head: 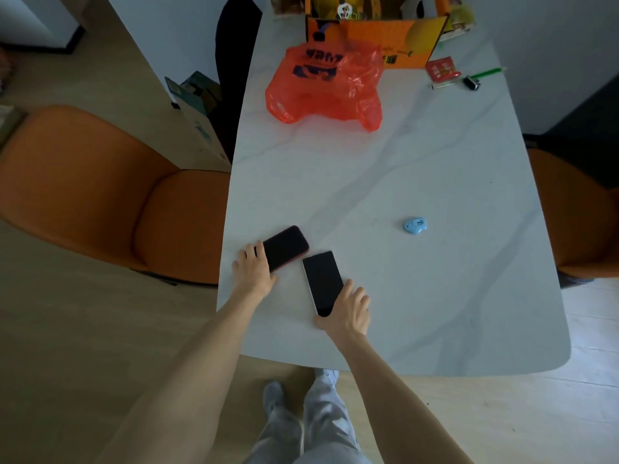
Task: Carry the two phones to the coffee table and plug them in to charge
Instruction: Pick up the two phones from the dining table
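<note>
Two phones lie screen up on the white marble table (435, 296), near its front left corner. The left one is a red-edged phone (287, 246), lying slanted. My left hand (253, 271) rests on its near end with fingers over the edge. The other is a white-edged phone (322, 279), pointing away from me. My right hand (348, 309) covers its near end, thumb at the left edge and fingers spread on the right. Both phones lie flat on the table. No charger or coffee table is in view.
A small blue object (414, 226) sits mid-table to the right. Farther back are an orange plastic bag (326, 85), an orange box (378, 35), a red packet (441, 69) and a green pen (487, 73). Orange chairs (100, 195) stand at both sides.
</note>
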Demonstrator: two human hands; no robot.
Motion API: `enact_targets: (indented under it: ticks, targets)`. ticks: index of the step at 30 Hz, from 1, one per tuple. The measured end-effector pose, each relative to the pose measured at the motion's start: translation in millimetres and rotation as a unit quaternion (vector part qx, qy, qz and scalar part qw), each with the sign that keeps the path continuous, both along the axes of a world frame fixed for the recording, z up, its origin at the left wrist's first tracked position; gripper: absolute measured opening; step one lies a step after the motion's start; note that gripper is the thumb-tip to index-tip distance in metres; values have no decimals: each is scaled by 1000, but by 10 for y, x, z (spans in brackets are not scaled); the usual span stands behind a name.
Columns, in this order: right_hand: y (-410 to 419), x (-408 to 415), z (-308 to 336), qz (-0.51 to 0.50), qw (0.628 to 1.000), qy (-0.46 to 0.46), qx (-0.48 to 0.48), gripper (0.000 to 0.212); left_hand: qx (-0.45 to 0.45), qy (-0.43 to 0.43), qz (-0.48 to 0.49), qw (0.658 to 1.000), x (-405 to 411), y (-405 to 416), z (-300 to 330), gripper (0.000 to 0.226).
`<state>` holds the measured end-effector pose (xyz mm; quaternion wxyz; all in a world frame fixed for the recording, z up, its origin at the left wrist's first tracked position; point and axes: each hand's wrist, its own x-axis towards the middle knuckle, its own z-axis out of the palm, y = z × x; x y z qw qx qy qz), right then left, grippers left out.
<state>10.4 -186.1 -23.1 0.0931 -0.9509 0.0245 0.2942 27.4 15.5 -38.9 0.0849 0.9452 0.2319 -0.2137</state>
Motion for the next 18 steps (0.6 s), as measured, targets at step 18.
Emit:
enact_targets:
  ticks: [18]
  targets:
    - [2,419,25,-275,864,210,367,26,-439,-18,420,794,30,-330,182,48]
